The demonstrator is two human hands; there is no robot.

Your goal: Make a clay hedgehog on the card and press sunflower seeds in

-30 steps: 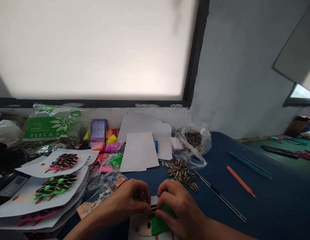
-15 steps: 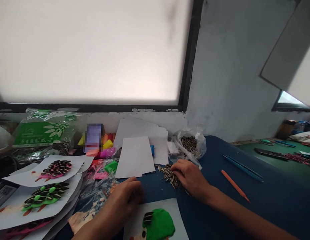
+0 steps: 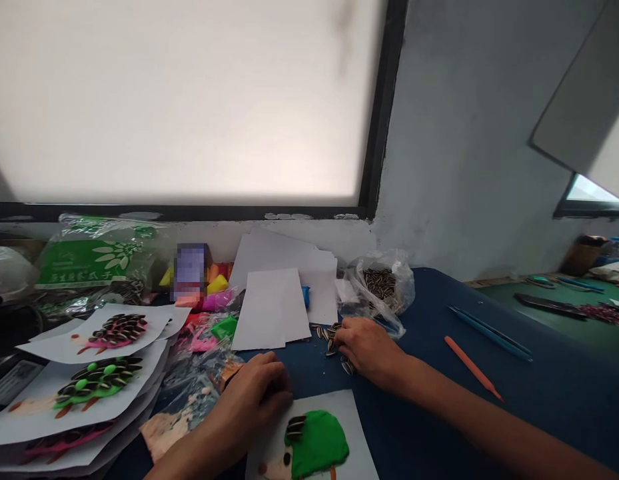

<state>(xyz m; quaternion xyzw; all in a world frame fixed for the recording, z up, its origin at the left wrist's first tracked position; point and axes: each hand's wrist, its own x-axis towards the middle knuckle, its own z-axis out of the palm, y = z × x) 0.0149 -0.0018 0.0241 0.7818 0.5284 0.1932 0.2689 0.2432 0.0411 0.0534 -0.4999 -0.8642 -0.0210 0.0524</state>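
Note:
My right hand (image 3: 366,350) is curled down over a small pile of striped sunflower seeds (image 3: 323,332), its fingers closed on some of them and hiding part of the pile. My left hand (image 3: 264,393) rests at the upper left edge of a white card (image 3: 356,427), fingers bent inward; whatever they hold is hidden. On that card is a clay hedgehog with a green body (image 3: 322,443), a pale snout and a black eye. Several seeds (image 3: 296,427) are stuck in the green clay at its upper left.
Finished-looking seed hedgehog cards (image 3: 34,427) are stacked at left. Behind are a green seed packet (image 3: 69,263), colored clay (image 3: 224,327), blank white cards (image 3: 269,310) and a bag of seeds (image 3: 382,283). An orange tool (image 3: 472,367) and blue tweezers (image 3: 489,333) lie at right.
My right hand has shifted slightly left over the pile, and fewer loose seeds show around it. The left hand has barely moved. The whole view has shifted a little.

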